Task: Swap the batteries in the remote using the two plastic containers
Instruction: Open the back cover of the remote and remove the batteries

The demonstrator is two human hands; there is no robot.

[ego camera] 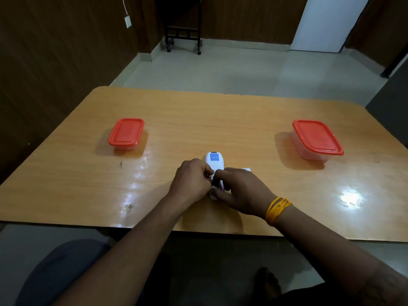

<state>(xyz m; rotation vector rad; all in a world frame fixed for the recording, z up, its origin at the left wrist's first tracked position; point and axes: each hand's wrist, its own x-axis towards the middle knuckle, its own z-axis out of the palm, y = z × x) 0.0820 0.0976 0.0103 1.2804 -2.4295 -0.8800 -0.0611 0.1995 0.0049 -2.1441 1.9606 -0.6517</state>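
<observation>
A white remote (pixel 214 161) lies face down in the middle of the wooden table (pixel 198 129), a blue label on its far end. My left hand (pixel 191 180) grips its near left side. My right hand (pixel 240 191) pinches at the near end of the remote, where a small dark piece shows between the fingertips; I cannot tell what it is. A white piece (pixel 246 169), perhaps the battery cover, peeks out behind my right hand. Two clear plastic containers with red lids stand closed: one at the left (pixel 126 133), one at the right (pixel 316 139).
The table's near edge runs just below my forearms. A yellow thread band (pixel 277 209) wraps my right wrist. Beyond the table are a tiled floor, a dark wheeled stand (pixel 184 36) and a white door (pixel 326 23).
</observation>
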